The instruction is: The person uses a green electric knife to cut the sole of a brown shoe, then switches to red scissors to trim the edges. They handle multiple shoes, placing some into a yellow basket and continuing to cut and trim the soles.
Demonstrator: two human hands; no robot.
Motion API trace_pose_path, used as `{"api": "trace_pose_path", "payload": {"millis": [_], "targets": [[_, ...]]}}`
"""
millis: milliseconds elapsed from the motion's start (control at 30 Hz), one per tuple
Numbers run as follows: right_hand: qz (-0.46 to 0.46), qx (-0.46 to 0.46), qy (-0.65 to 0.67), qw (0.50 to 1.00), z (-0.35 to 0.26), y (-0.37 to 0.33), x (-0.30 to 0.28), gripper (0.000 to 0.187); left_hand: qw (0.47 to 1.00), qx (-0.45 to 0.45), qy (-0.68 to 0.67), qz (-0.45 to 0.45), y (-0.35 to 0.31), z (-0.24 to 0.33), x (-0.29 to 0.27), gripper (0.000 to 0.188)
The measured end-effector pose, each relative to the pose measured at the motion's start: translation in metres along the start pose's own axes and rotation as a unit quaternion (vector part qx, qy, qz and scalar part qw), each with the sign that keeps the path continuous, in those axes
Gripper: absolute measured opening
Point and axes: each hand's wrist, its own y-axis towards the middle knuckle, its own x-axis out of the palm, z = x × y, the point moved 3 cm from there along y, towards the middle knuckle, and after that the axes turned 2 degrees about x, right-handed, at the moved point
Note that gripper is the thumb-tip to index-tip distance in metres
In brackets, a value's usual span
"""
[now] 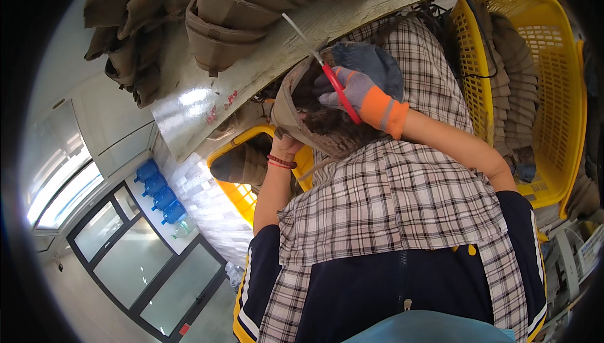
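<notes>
Over the brown cap (319, 132), the right hand (367, 98)'s closed grip holds the red-handled tool (333, 79) slanting far-left; the left hand (286, 145) clasps the cap's near-left edge.

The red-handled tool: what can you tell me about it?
The tool has a slim red handle and a thin, pale rod that looks like metal. The gloved right hand holds it by the handle, in front of the brown fabric piece, its rod slanting toward the picture's upper left.
</notes>
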Motion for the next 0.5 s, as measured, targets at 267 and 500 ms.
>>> {"api": "trace_pose_path", "payload": {"millis": [267, 500], "targets": [[0.036, 0.016, 0.059, 0.998, -0.008, -0.02, -0.016, 0.036, 0.995, 0.029, 0.092, 0.013, -0.001, -0.007, -0.052, 0.034], [0.011, -0.076, -0.06, 0.995, -0.025, -0.035, 0.016, 0.057, 0.99, 0.081, 0.062, 0.101, 0.0, 0.008, 0.021, 0.028]]}}
